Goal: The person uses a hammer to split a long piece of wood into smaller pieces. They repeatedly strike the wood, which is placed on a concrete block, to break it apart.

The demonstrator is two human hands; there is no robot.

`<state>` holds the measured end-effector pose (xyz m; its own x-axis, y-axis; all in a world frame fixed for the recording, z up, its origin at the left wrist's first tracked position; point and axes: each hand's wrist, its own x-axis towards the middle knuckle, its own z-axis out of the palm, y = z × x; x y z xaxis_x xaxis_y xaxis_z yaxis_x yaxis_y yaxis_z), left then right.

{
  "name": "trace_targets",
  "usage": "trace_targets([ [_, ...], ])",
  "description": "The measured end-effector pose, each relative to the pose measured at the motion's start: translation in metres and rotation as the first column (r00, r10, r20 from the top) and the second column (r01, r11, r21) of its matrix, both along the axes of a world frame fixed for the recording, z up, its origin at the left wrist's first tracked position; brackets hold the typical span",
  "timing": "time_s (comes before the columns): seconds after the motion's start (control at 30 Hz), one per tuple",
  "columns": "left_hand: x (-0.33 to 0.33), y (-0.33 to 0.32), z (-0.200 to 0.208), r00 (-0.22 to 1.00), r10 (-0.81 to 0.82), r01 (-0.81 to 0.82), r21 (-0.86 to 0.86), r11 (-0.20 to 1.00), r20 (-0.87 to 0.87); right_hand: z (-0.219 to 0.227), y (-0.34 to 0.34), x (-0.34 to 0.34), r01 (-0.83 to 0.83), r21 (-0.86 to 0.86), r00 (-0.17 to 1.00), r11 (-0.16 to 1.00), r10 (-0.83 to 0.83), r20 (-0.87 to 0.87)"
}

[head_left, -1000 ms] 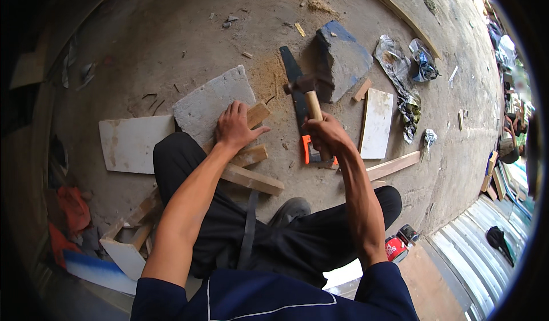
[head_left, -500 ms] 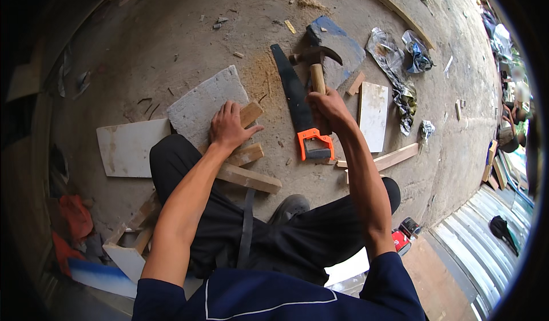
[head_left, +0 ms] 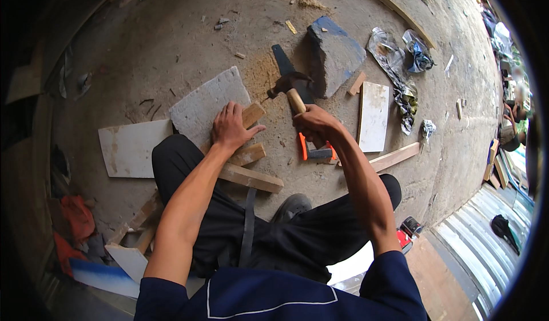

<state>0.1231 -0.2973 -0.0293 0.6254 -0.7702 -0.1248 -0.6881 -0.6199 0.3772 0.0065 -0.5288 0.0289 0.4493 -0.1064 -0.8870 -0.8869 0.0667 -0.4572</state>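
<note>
My right hand (head_left: pixel 317 125) is closed around the wooden handle of a claw hammer (head_left: pixel 295 100), whose dark head is raised over the saw. Beneath it lies a hand saw (head_left: pixel 283 61) with a dark blade and an orange and grey handle; my hand and the hammer partly hide it. My left hand (head_left: pixel 229 128) lies across a wooden block (head_left: pixel 253 114), fingers on its far side and thumb stretched out to the right. That block rests by a rough whitish slab (head_left: pixel 207 97). Another short block (head_left: pixel 249 154) and a longer wooden piece (head_left: pixel 251 178) lie nearer me.
A blue-and-grey stone block (head_left: pixel 337 58) stands beyond the saw. Sawdust (head_left: pixel 257 72) covers the floor nearby. To the right are a white board (head_left: pixel 374 115), a wooden strip (head_left: pixel 394 157) and crumpled plastic (head_left: pixel 392 58). Another white board (head_left: pixel 134 149) lies left of my knee.
The hammer and my right hand have moved left and toward me, the hammer head swinging left and uncovering the stone block. My left hand keeps its place on the wooden block.
</note>
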Motion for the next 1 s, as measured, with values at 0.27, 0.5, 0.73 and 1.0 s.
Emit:
trace_targets([
  [0.27, -0.001, 0.005, -0.011, 0.997, 0.033, -0.02, -0.19, 0.982, 0.066, 0.047, -0.011, -0.037, 0.362, -0.01, 0.919, 0.932, -0.355, 0.174],
  [0.5, -0.002, 0.005, -0.006, 0.986, 0.049, -0.003, -0.284, 0.959, 0.158, 0.082, 0.013, -0.083, 0.18, -0.156, 0.969, 0.971, -0.147, 0.199],
  [0.73, 0.045, 0.013, 0.019, 0.926, 0.062, -0.171, -0.268, 0.948, -0.372, 0.112, 0.023, -0.093, 0.124, -0.28, 0.964, 0.952, -0.048, 0.262],
  [1.0, 0.039, 0.013, 0.012, 0.866, 0.088, -0.083, 0.033, 0.996, -0.492, 0.112, 0.026, -0.104, 0.143, -0.333, 0.956, 0.932, -0.043, 0.29],
])
